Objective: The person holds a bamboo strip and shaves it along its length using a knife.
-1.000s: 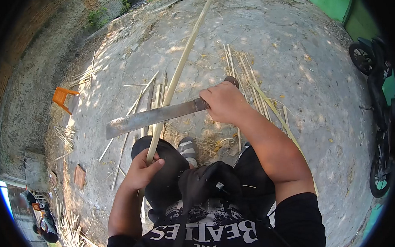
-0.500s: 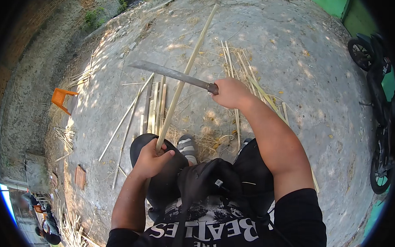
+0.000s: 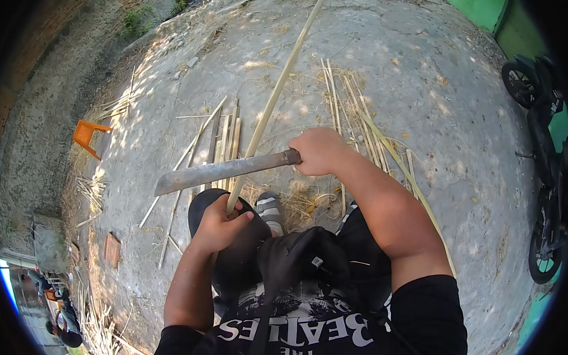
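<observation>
Gripping: left hand (image 3: 221, 226) clasped around the lower part of a long pale strip (image 3: 277, 93); right hand (image 3: 320, 152) clenched on a big knife (image 3: 228, 170).
Crossing: the knife passes over the strip, just above the left hand (contact is unclear).
Progress: seemingly midway; shavings (image 3: 303, 206) and loose strips (image 3: 388, 147) lie on the ground (image 3: 436, 120), the held strip apparently unfinished.
Beyond: orange stool (image 3: 88, 133) to the left, motorbike (image 3: 538, 149) to the right.

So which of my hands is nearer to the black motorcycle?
Right. Your right hand, gripping the machete, is on the motorcycle's side but well apart from it; your left hand, holding the bamboo strip, is farther away, off to the left.
</observation>
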`<state>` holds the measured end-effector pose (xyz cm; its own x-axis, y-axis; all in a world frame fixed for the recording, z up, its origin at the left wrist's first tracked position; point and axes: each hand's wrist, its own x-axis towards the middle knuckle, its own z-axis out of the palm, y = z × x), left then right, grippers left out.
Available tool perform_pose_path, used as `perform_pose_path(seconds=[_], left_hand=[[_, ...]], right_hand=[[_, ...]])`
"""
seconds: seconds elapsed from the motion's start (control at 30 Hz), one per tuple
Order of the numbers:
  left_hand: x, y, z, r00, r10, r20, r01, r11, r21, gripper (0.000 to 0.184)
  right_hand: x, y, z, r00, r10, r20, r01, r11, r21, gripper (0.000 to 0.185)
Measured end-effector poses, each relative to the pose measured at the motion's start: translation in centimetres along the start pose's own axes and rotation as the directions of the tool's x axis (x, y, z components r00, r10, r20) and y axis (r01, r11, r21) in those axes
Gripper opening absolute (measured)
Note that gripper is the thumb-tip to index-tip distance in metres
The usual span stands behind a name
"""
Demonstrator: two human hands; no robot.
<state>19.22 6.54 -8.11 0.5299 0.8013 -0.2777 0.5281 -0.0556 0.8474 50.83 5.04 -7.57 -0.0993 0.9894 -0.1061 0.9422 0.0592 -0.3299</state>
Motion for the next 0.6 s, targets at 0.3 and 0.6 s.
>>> perform_pose_path(seconds=[0.3, 0.6], left_hand=[[-0.3, 0.6, 0.8, 0.997, -0.013, -0.07, 0.017, 0.998, 0.061, 0.03], [-0.3, 0.5, 1.4, 0.991, -0.015, -0.134, 0.033, 0.99, 0.136, 0.032]], right_hand=[[-0.2, -0.5, -0.2, 1.0, 0.027, 0.007, -0.027, 0.999, -0.017, 0.016], [-1.1, -1.7, -0.4, 0.999, 0.031, -0.033, -0.032, 0.999, -0.026, 0.015]])
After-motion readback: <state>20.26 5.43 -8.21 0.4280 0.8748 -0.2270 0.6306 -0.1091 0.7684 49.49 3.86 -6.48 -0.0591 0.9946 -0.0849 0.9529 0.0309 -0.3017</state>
